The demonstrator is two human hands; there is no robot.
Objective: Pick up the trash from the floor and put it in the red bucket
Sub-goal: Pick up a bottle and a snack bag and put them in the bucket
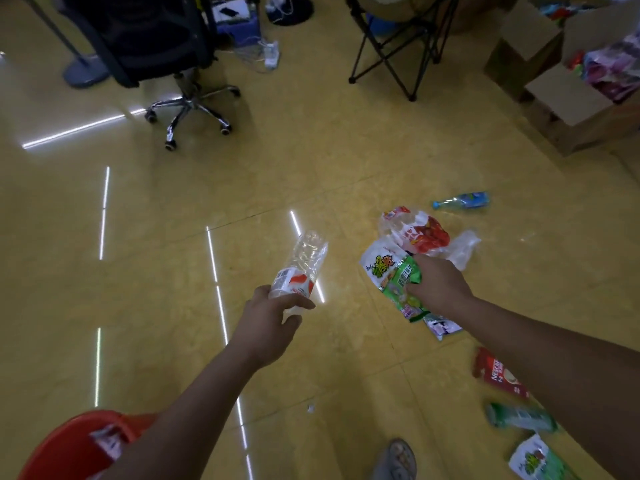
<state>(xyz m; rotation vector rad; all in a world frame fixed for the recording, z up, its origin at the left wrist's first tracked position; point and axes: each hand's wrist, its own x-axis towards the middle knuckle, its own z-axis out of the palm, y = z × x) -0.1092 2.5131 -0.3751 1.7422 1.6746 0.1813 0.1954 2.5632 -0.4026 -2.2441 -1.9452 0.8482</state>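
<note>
Trash lies scattered over the glossy yellow tiled floor (311, 168) on my right side. I see the left hand (266, 327) with fingers and thumb curled round one end of a clear crumpled plastic bottle with a red-and-white label (298, 268), held up off the tiles and pointing away from me. The right hand (438, 287) clutches a bunch of green-and-white snack wrappers (394, 271), fingers closed tight on them. Just beyond it lie a clear bag printed red and white (419, 230) and, farther off, a small blue-labelled bottle (464, 200). Below the right forearm lie a red coffee sachet (498, 374), a green plastic bottle (519, 415) and a green-and-white packet (533, 459). The red plastic bucket (69, 445) sits at lower left, partly under the left forearm, with a wrapper inside.
</note>
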